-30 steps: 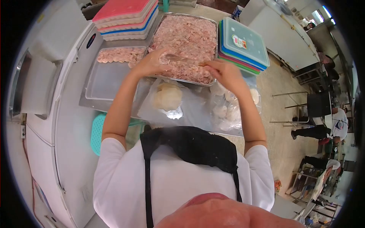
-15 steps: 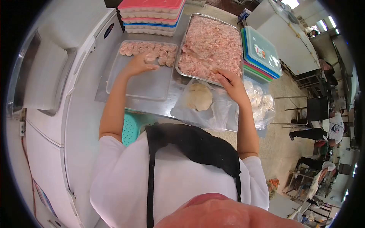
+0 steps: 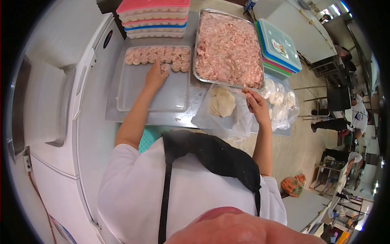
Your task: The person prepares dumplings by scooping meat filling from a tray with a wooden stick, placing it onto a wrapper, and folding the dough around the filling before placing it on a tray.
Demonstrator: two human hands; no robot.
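Observation:
My left hand (image 3: 156,77) is closed round a small meat dumpling (image 3: 164,68) at the front edge of the dumpling rows. These rows (image 3: 152,54) fill the far part of a clear plastic tray (image 3: 152,95). My right hand (image 3: 256,103) pinches a thin tool, mostly hidden by the fingers, with a bit of meat at its tip (image 3: 245,90). It is just off the near right corner of a metal pan of ground meat (image 3: 229,49). Between the hands, a stack of round dough wrappers (image 3: 222,102) lies on a plastic bag (image 3: 239,122).
Stacked lidded dumpling trays (image 3: 154,20) stand at the back left, and coloured lids (image 3: 280,44) right of the pan. A bag of pale rounds (image 3: 282,103) lies at the table's right end. A white freezer (image 3: 93,134) is close on the left. Other people (image 3: 359,116) work far right.
My right hand has drawn back from the meat pan toward me, carrying meat on the tool. My left hand has closed in on the dumpling at the rows. The wrappers look more fanned out.

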